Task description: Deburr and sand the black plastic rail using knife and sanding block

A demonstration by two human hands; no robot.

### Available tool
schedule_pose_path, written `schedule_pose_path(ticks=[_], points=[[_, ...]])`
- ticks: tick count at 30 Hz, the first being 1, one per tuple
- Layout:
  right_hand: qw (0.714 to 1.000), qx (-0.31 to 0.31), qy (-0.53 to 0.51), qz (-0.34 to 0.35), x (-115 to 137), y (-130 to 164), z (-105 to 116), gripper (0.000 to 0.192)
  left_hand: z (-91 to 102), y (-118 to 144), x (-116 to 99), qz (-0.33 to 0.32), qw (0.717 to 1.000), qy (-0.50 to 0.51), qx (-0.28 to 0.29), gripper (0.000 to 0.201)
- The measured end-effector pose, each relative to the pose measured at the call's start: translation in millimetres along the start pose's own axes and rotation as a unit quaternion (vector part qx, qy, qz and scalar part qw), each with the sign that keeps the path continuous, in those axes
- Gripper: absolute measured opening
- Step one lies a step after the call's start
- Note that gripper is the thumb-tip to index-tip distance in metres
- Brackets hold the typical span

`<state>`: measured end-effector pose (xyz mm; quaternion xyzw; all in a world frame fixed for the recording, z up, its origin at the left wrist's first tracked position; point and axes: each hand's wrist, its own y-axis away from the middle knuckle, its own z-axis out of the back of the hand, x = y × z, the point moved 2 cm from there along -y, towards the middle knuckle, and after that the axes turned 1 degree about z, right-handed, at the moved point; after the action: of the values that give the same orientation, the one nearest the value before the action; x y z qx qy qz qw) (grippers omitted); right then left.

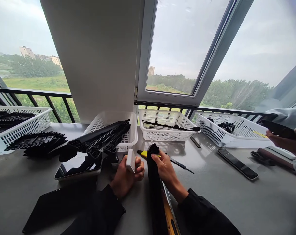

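My left hand (pixel 126 178) is closed around a small white rectangular block (pixel 131 160), held upright; its exact kind does not show. Beside it, my right hand (pixel 165 166) pinches the upper end of a long black part (pixel 153 189) that runs down toward me. Under that part lies something with an orange-yellow side (pixel 169 212), mostly hidden. Just behind my hands is a yellow-and-black tool (pixel 143 153), partly covered. A thin black rod (pixel 182 165) lies to the right of my right hand.
White baskets (pixel 167 135) with black parts line the window side. Long black trim pieces (pixel 106 138) jut from one over a shiny tray-like object (pixel 77 174). Ribbed black parts (pixel 37 142) are at left. A phone (pixel 237 163) lies right, near another person's hand (pixel 285 143).
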<state>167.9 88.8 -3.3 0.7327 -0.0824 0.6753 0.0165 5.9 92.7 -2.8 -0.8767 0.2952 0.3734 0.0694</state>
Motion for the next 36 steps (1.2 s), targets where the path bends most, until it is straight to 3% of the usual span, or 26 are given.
schedule_pose_path(ticks=[6,13,22,24,27,29,33,36], points=[[0.998,0.032,-0.031,-0.04,-1.8,-1.5,-1.2,0.047,3.3,-1.0,5.1,-0.059,0.992,-0.056,-0.101,0.03],[0.992,0.065,-0.074,-0.084,4.2,6.0,-3.9,0.054,8.0,-2.6,11.0,-0.091,0.977,-0.13,-0.14,0.054],[0.997,0.057,-0.052,-0.031,12.0,3.7,-4.5,0.052,-0.7,1.5,6.4,-0.048,0.984,-0.157,-0.072,0.063],[0.997,0.052,-0.046,-0.03,9.0,1.5,-2.5,0.063,-1.7,2.2,7.1,-0.035,0.984,-0.166,-0.057,0.065],[0.998,0.043,-0.028,-0.02,5.6,-0.3,0.5,0.094,0.5,-0.3,9.2,-0.042,0.982,-0.18,-0.049,0.063],[0.999,0.039,-0.007,0.008,5.4,-0.5,1.8,0.101,3.5,-4.0,9.1,-0.066,0.979,-0.186,-0.057,0.057],[0.997,0.058,0.029,0.051,5.7,-0.4,2.5,0.072,8.9,-9.6,2.4,-0.111,0.971,-0.196,-0.084,0.044],[0.995,0.061,0.04,0.066,5.5,-0.7,3.0,0.052,11.5,-8.7,-1.6,-0.105,0.969,-0.199,-0.098,0.034]])
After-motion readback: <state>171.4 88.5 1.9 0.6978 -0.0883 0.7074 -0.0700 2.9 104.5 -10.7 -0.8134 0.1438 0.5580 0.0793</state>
